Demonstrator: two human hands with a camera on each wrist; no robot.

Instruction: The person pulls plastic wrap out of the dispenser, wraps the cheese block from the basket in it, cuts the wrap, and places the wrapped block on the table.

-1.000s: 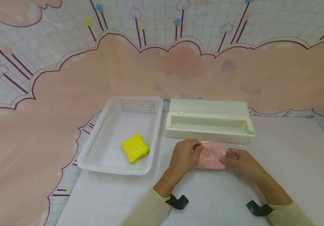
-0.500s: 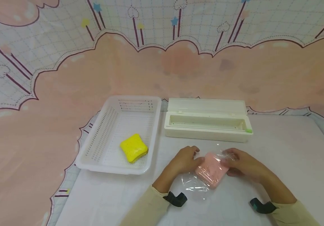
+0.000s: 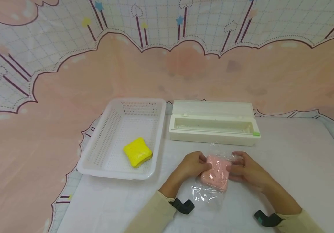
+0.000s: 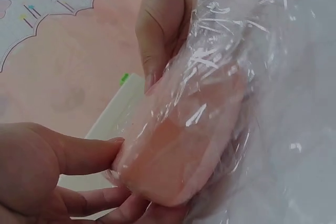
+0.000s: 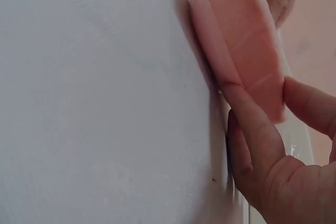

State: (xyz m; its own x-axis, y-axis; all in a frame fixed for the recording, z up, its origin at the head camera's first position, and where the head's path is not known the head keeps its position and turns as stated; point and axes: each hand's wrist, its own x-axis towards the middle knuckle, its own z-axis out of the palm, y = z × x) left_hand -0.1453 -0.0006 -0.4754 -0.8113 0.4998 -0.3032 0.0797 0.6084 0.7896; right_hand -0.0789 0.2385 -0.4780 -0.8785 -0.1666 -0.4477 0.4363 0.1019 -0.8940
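Observation:
A pink sponge-like block (image 3: pixel 216 173) is loosely wrapped in clear plastic film (image 3: pixel 206 194), held between both hands in front of the cream box. My left hand (image 3: pixel 193 165) pinches its left side, thumb on the upper face and fingers beneath, as the left wrist view shows. On the opposite side my right hand (image 3: pixel 246 168) grips the block between thumb and fingers. Slack film spreads past the block toward the sleeves. In the right wrist view the pink block (image 5: pixel 247 45) stands tilted, its edge close over the white surface.
Behind the hands is a long cream box (image 3: pixel 213 137), lid raised, with a green tab (image 3: pixel 255 133) at its right end. To the left, a white perforated basket (image 3: pixel 94 171) holds a yellow wrapped block (image 3: pixel 137 152). A white cloth (image 3: pixel 295 155) covers the table.
The pink block has come away from the cream box toward the sleeves and turned from lengthwise to nearly upright in the head view. Its loose film now hangs out below it.

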